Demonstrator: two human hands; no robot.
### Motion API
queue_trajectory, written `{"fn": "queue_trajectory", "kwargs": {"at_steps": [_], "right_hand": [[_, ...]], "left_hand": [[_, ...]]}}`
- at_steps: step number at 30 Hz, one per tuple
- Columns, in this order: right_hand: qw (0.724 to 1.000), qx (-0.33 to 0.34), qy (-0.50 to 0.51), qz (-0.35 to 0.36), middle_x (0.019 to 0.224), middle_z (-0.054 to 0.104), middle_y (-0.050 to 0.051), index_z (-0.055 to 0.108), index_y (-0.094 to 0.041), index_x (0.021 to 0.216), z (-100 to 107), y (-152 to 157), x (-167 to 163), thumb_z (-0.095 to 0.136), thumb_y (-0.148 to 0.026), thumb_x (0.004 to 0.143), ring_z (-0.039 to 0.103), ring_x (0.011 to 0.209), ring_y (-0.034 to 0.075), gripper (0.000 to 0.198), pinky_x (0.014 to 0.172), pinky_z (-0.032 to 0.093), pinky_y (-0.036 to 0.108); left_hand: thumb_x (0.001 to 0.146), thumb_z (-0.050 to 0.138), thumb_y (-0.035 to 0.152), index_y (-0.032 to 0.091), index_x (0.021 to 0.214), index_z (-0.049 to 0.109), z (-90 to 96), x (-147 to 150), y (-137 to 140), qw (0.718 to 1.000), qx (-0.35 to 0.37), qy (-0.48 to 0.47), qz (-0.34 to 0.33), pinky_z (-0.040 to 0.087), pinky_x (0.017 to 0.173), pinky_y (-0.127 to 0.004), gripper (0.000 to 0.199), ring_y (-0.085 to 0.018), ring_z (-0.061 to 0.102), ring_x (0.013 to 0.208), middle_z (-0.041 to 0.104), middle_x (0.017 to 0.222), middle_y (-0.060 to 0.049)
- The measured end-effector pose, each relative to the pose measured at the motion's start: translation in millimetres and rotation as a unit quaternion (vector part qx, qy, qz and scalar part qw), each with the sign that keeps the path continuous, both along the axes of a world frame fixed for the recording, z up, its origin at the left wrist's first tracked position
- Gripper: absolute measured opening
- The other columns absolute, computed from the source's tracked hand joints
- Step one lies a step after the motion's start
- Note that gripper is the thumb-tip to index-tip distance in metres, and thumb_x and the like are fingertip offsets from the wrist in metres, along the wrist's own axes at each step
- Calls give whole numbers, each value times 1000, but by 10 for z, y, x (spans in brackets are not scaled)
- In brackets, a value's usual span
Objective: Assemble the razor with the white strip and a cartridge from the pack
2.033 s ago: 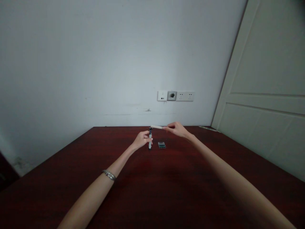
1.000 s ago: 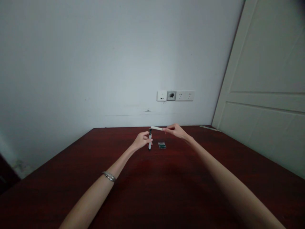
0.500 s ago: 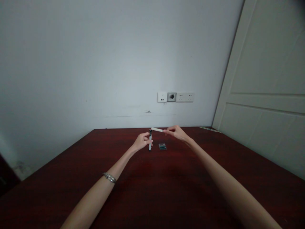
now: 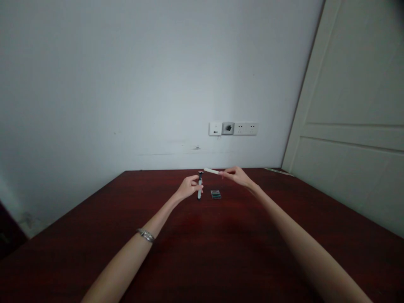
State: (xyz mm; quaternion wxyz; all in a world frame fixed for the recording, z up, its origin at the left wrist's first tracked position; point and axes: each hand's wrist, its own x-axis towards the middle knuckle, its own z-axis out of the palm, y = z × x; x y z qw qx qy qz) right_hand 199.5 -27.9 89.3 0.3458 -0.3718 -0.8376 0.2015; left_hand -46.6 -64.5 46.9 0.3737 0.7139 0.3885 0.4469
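Observation:
My left hand (image 4: 188, 187) is closed around a razor (image 4: 200, 190) with a light grey handle and a dark T-shaped head, held upright with the head at the top. Between the thumb and fingers of my right hand (image 4: 234, 174) is a slim white stick (image 4: 211, 171), whose exact kind I cannot make out. It points left, and its far tip is just right of the razor head, slightly apart from it. On the table between and below the hands lies a small clear case (image 4: 216, 194) with something dark green inside.
The dark red wooden table (image 4: 202, 252) reaches back to a pale wall (image 4: 170, 84). Sockets and switches (image 4: 233, 128) are set in the wall above its back edge. A light panelled door or cabinet (image 4: 353, 118) stands along the right side.
My right hand has drawn the white stick slightly to the right, so its tip has come away from the razor head. The left hand keeps its hold on the razor.

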Motion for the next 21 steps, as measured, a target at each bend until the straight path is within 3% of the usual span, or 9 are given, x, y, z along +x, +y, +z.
{"fn": "queue_trajectory", "kwargs": {"at_steps": [4,11,18,21], "right_hand": [[1000,-7,-4,27,48,43,-2,67,-12,64,38,-24,-149,49,-59,74,33,48,8,52,48,21,23],[1000,-9,-1,4,49,45,-1,67,-11,63,-45,57,24,49,-59,74,35,50,9,52,49,23,23],[999,-5,-9,30,48,43,-2,67,-12,64,24,-58,-163,48,-61,74,33,48,8,53,47,22,23],[1000,0,-11,19,48,44,-2,67,-12,63,2,-7,-100,47,-61,74,34,48,8,54,48,22,23]], "left_hand": [[69,61,19,13,79,52,11,45,-12,1000,6,9,1,47,55,-24,15,-16,63,53,63,59,-3],[69,62,20,12,79,53,0,-7,-15,1000,12,22,9,47,56,-23,15,-16,64,56,64,61,-3],[69,62,21,12,79,53,9,26,-16,1000,12,14,9,48,55,-24,17,-17,64,56,63,60,-3],[69,62,22,12,80,53,9,3,-10,1000,14,9,-2,48,57,-25,17,-17,64,57,64,62,-3]]}}
